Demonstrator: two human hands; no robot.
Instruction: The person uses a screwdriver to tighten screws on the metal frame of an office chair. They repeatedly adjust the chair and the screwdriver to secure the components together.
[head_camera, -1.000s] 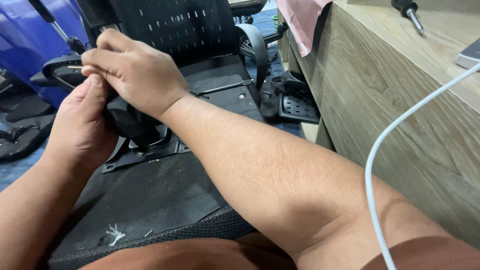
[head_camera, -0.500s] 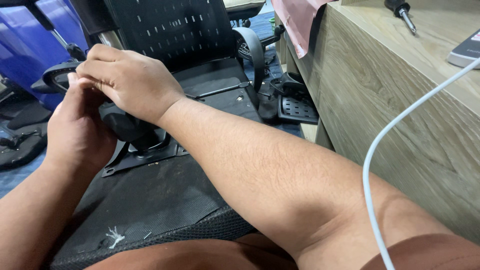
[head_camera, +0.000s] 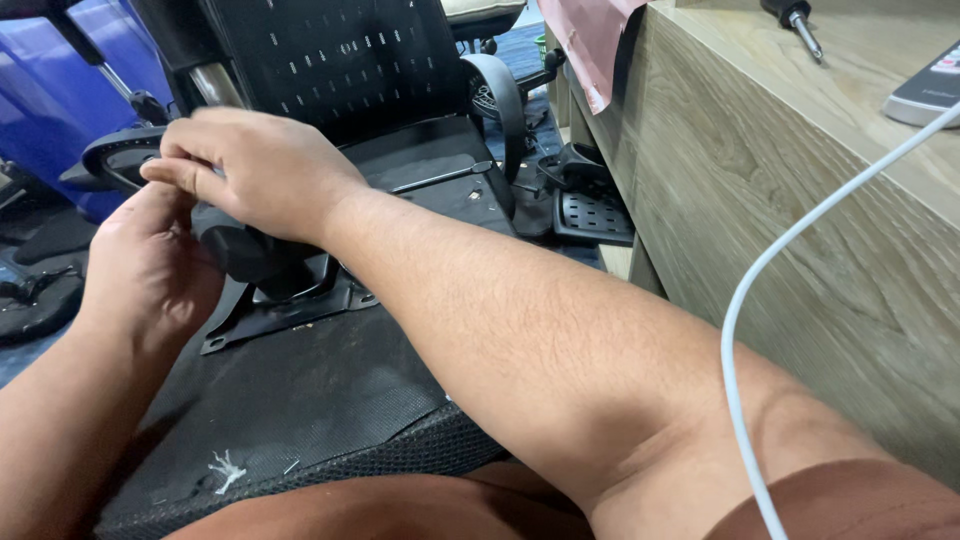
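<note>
An overturned black office chair lies in front of me, its seat underside facing up. A black mechanism block sits on a metal bracket plate bolted to the seat. My right hand rests over the top of the block, fingers curled and pinched at its left end. My left hand meets it from the left, thumb and fingers pressed against the same spot. What the fingertips pinch is hidden. The perforated black backrest stands behind.
A wooden desk rises at the right, with a screwdriver and a grey remote on top. A white cable hangs across it. A black armrest, a blue object and chair parts lie around.
Both hands have stayed on the mechanism block with only small finger shifts. The view has drifted slightly, putting the hands a little lower in frame.
</note>
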